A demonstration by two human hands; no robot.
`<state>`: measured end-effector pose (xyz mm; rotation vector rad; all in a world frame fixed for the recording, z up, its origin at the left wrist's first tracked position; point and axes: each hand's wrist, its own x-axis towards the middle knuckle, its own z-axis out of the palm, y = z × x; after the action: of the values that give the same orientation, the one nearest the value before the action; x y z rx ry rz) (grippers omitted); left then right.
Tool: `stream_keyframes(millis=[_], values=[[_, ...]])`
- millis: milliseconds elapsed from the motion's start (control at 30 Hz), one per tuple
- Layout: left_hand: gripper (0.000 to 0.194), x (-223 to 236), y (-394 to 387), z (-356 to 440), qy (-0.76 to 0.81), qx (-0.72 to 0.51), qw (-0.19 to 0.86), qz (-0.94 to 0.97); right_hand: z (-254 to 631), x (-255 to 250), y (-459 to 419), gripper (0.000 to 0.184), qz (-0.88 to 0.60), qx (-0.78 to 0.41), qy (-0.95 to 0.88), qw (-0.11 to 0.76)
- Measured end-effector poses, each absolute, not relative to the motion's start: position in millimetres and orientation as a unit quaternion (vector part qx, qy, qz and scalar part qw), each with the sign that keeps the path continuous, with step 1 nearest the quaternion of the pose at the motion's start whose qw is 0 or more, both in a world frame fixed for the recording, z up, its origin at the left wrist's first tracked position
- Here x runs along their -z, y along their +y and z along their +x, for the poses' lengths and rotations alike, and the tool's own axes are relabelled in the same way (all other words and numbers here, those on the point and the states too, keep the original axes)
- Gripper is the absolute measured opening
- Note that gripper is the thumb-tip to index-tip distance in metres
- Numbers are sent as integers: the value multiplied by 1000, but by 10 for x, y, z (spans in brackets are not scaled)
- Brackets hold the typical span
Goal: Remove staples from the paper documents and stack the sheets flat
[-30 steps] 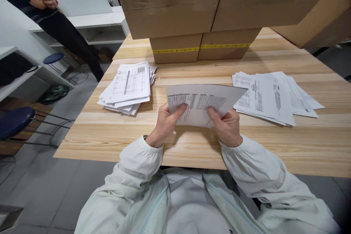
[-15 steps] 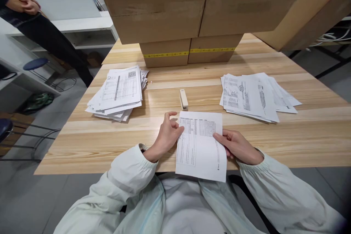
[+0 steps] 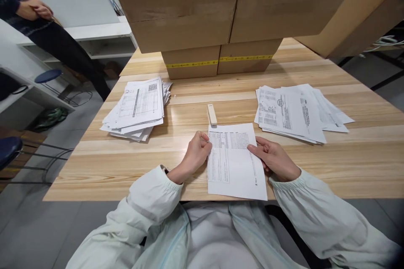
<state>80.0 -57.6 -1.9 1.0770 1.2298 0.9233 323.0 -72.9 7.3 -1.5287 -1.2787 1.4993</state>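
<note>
A printed sheet of paper lies flat on the wooden table in front of me. My left hand rests at the sheet's upper left edge with fingers curled, pinching the edge. My right hand holds the sheet's right edge between thumb and fingers. A small white stapler lies just beyond the sheet's top edge, apart from both hands.
A pile of printed papers lies at the left, another pile at the right. Stacked cardboard boxes stand at the table's far side. A person stands at the far left by white shelves and blue stools.
The sheet, held up in both hands a second ago, came down flat onto the table and uncovered the stapler. Since then it slid slightly away from me, hands still at its edges.
</note>
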Motion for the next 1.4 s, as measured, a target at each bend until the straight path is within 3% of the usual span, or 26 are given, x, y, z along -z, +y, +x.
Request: stream_keyframes(millis=[233,300,400,500,700,900,1200,1400], values=[[20,-74,-507,832,525,-374,636,423,3359,-36,-637,73,-591,-548,-512,298],[21,-77,-492,832,520,-375,646,415,3474,-69,-549,71,-610,-460,-572,299],[21,-54,-483,827,504,-383,657,409,3619,-223,-311,55,-629,-257,-666,308],[20,-29,-482,826,503,-389,655,407,3549,-428,43,40,-586,-171,-720,330],[20,-62,-473,837,510,-388,662,389,2662,-465,798,32,-466,-161,-821,287],[22,-118,-474,841,512,-384,673,370,1919,-166,1086,32,-461,-198,-831,239],[21,-127,-444,841,518,-370,681,363,1834,54,1030,33,-488,-178,-826,219],[19,-150,-449,851,521,-370,683,353,1808,39,954,33,-509,-103,-831,200]])
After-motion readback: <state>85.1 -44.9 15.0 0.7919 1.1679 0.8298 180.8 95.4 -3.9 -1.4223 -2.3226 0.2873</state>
